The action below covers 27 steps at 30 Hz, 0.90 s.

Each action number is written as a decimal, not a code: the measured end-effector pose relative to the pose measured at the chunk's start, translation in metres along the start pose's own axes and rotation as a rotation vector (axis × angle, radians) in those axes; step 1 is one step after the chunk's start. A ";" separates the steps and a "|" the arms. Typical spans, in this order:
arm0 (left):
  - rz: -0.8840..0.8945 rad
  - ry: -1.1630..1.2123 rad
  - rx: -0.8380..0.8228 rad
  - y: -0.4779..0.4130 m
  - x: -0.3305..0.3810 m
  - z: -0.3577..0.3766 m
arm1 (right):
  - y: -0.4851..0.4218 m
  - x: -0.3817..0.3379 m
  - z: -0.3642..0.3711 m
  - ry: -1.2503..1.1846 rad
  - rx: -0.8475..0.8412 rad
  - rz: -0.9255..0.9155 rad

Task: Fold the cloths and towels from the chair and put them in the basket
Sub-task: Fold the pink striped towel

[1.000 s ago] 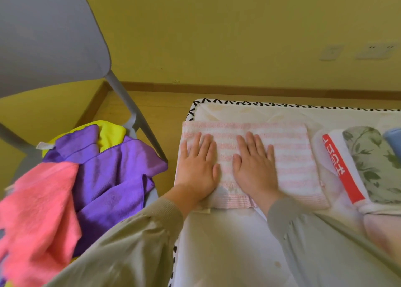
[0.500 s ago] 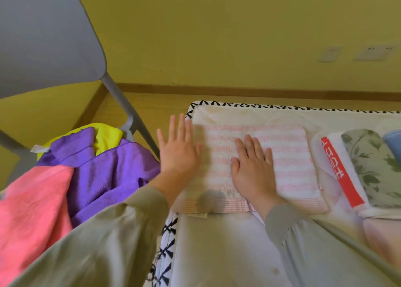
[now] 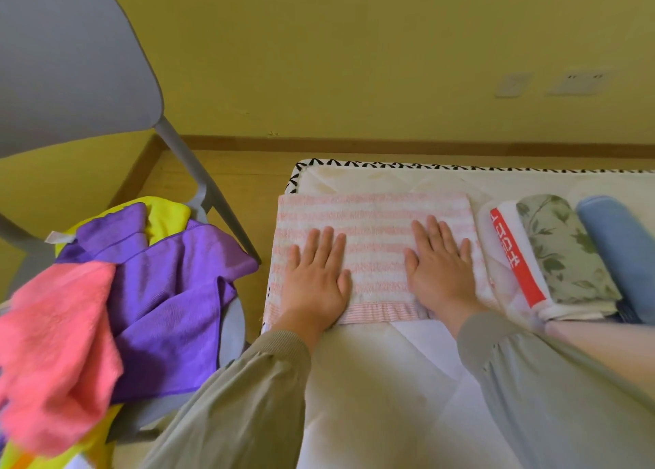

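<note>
Two hands show in the head view: the left hand (image 3: 313, 284) and right hand (image 3: 441, 277) press flat, fingers straight, on the striped towel (image 3: 375, 217) folded on the mattress (image 3: 390, 380). It looks soft, light and limp, probably best pinched at one end's corners.

Striped towel (image 3: 375, 217) (folded) on white mattress (image 3: 390, 380)

The pink-and-white striped terry towel (image 3: 375, 234) at frame centre looks looped and rough. At left, the grey plastic chair (image 3: 71, 61) is smooth and matt, the purple microfibre cloth (image 3: 170, 309) finely ribbed, the pink cloth (image 3: 53, 344) fleecy.
</note>
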<state>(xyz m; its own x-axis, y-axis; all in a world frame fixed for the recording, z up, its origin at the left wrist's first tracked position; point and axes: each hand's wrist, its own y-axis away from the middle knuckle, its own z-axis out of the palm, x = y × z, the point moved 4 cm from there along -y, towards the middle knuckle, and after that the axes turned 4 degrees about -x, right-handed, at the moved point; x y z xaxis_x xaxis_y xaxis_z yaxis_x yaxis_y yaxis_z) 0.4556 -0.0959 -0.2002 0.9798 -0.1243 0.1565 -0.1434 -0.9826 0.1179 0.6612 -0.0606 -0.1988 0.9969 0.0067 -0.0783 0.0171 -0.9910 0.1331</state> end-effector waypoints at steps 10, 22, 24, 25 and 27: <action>-0.008 -0.041 -0.007 -0.003 0.001 0.002 | 0.006 0.037 -0.030 -0.116 0.111 0.367; -0.003 0.044 -0.159 -0.003 -0.002 -0.002 | -0.011 0.046 -0.044 -0.769 0.134 0.500; -0.027 0.125 -0.225 -0.001 0.000 -0.010 | -0.005 0.036 -0.061 -0.801 0.140 0.396; -0.042 0.171 -0.255 0.001 0.004 -0.016 | -0.001 0.031 -0.073 -0.813 0.136 0.351; -0.071 0.307 -0.299 0.007 0.013 -0.032 | 0.003 0.016 -0.103 -0.845 0.124 0.256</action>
<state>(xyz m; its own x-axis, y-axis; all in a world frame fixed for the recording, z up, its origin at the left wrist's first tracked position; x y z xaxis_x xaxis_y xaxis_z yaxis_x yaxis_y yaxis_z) 0.4630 -0.0996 -0.1660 0.9085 0.0331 0.4165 -0.1556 -0.8984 0.4108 0.6852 -0.0500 -0.0981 0.5784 -0.2691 -0.7701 -0.2551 -0.9563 0.1425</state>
